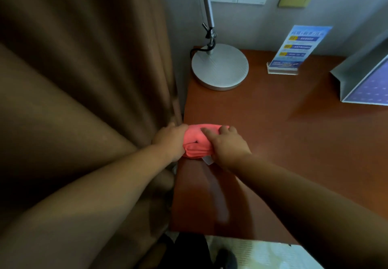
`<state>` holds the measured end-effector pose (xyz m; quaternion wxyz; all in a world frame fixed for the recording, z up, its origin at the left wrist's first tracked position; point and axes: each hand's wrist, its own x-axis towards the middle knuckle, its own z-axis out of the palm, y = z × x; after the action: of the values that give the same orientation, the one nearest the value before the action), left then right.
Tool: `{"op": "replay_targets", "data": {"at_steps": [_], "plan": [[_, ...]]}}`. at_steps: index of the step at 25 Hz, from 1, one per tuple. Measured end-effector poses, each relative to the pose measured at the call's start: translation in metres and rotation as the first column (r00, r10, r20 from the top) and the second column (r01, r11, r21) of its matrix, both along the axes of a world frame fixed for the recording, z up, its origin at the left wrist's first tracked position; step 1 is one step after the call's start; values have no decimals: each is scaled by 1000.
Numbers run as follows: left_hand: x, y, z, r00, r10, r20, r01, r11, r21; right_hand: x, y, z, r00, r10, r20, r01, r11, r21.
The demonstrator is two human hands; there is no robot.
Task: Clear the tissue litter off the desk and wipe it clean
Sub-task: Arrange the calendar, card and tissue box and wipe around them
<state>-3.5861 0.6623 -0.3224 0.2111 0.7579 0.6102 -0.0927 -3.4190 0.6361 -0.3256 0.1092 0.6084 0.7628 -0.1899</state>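
Folded pink cloth sits between both hands at the left edge of the surface. Left hand is wrapped round its left end. Right hand is curled over its right end, index finger across the top. Cloth looks soft, light and limp, and would likely unfold if lifted by a corner, so hold the whole wad. White scrap just under the right hand; can't tell what it is.

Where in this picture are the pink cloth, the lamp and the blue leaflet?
pink cloth [193, 136]: head view, top of the folded bundle.
lamp [220, 67]: head view, middle of its round base.
blue leaflet [300, 46]: head view, centre of its printed face.
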Motion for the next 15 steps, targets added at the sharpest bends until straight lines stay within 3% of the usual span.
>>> {"op": "replay_targets", "data": {"at_steps": [7, 9, 12, 13, 15], "plan": [[-11, -186, -2, 980, 101, -173, -93, 994, 57, -6, -154, 10, 970, 215, -114, -224, 971, -80], [-10, -222, 2, 985, 49, -168, -58, 997, -48, -2, -186, 15, 953, 272, -136, -287, 952, -110], [6, -249, 20, 986, -154, -71, 125, 943, -309, 23, -222, 30, 896, 384, -222, -434, 863, -258], [14, -242, 29, 981, -192, -42, 169, 932, -320, 35, -222, 43, 903, 327, -278, -409, 854, -321], [35, -200, 48, 977, -208, -43, 196, 959, -203, 61, -195, 65, 942, 126, -312, -233, 912, -337]]}}
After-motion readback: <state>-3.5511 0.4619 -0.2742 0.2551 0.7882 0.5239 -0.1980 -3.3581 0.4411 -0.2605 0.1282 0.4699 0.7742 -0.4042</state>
